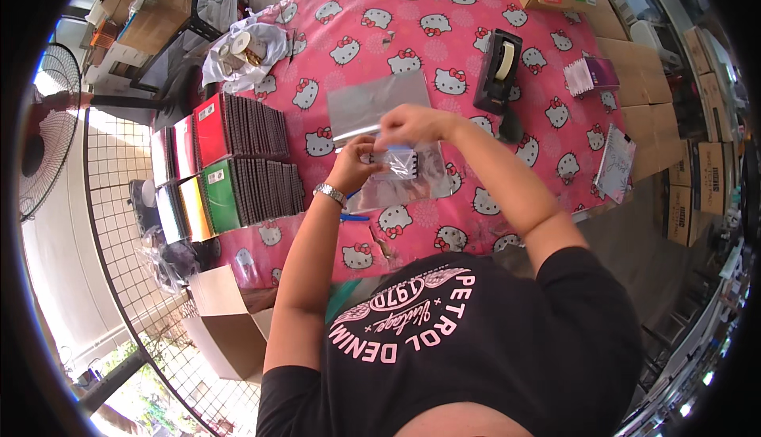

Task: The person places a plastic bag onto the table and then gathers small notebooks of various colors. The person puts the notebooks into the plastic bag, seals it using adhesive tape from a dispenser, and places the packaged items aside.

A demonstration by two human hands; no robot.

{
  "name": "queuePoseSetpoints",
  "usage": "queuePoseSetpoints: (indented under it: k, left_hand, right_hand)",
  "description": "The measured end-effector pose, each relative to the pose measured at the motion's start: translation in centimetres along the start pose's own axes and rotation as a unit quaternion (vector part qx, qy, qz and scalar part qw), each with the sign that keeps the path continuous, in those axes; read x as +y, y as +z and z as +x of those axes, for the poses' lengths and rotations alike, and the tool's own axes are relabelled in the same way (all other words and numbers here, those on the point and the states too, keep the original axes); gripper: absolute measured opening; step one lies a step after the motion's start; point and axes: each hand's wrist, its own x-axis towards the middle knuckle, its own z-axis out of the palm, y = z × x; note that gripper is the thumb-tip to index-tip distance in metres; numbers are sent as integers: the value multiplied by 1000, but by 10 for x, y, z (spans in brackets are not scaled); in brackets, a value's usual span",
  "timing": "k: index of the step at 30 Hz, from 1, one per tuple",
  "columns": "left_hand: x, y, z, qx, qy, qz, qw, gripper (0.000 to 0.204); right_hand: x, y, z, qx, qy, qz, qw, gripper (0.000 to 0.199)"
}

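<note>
In the middle of the table my left hand (355, 166), with a metal watch on its wrist, grips the left side of a small clear plastic packet (403, 166). Something with a dark spiral-like edge shows inside it. My right hand (416, 126) is curled over the packet's upper edge, fingers pinched; what lies between them is hidden. Beyond both hands lies a stack of clear plastic bags (376, 104). More clear plastic (434, 187) lies under and to the right of the packet. A blue thin object (354, 217) sits near my left wrist.
Stacks of spiral notebooks (250, 128) stand at the left. To the right are a black tape dispenser (499, 72), a purple-covered notebook (601, 73) and a white spiral pad (615, 163). A white plastic bag (265, 44) holds tape rolls. An open carton (226, 334) stands below the table's left edge.
</note>
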Motion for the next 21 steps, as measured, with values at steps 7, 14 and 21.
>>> queuePoseSetpoints:
  k: [7, 14, 21]
  left_hand:
    - [3, -5, 5, -33, -16, 48, 998, 42]
    - [5, 28, -22, 120, 133, 103, 978, 49]
    - [18, 35, -30, 151, 85, -12, 985, 42]
  right_hand:
    - [18, -16, 46, -221, 148, -277, 923, 55]
    - [120, 43, -61, 166, 42, -141, 975, 59]
    - [62, 66, -72, 385, -92, -58, 917, 71]
